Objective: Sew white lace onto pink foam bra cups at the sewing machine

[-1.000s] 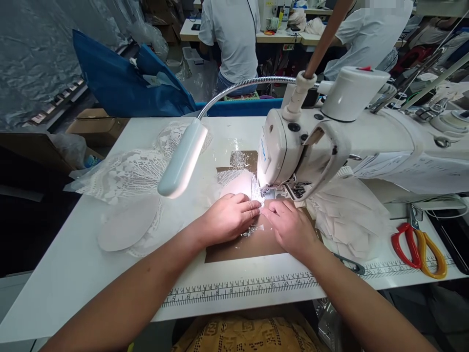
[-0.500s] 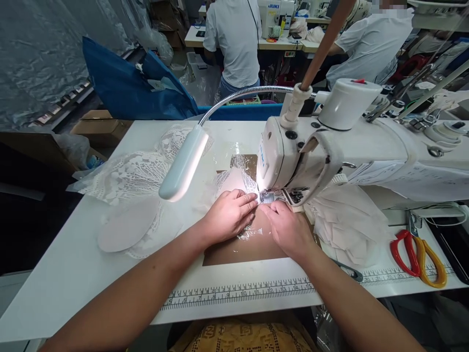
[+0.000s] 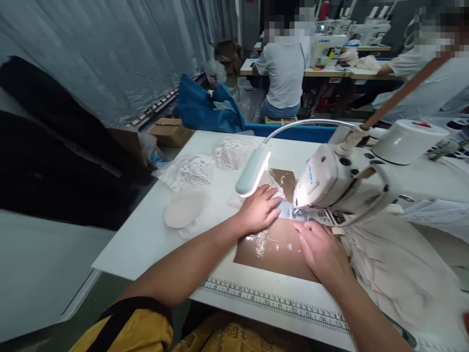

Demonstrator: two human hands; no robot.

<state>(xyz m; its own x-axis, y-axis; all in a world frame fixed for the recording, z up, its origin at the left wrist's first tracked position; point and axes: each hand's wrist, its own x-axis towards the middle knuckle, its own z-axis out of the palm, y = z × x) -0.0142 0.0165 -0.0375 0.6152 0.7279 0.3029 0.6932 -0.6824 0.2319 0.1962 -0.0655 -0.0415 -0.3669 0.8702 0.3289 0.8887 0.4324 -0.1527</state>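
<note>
1. Head view: the white table (image 3: 154, 234) now appears further right than a moment ago, since the camera turned left; the hands stayed.
2. The left hand (image 3: 259, 211) and right hand (image 3: 321, 250) lie flat, fingers together, pressing the lace piece (image 3: 282, 209) under the sewing machine (image 3: 330, 183).
3. The blue bag (image 3: 205, 110) shows only papers at its top.

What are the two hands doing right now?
Left hand: open, flat on the lace piece by the needle.
Right hand: open, pressing the brown plate.
</note>
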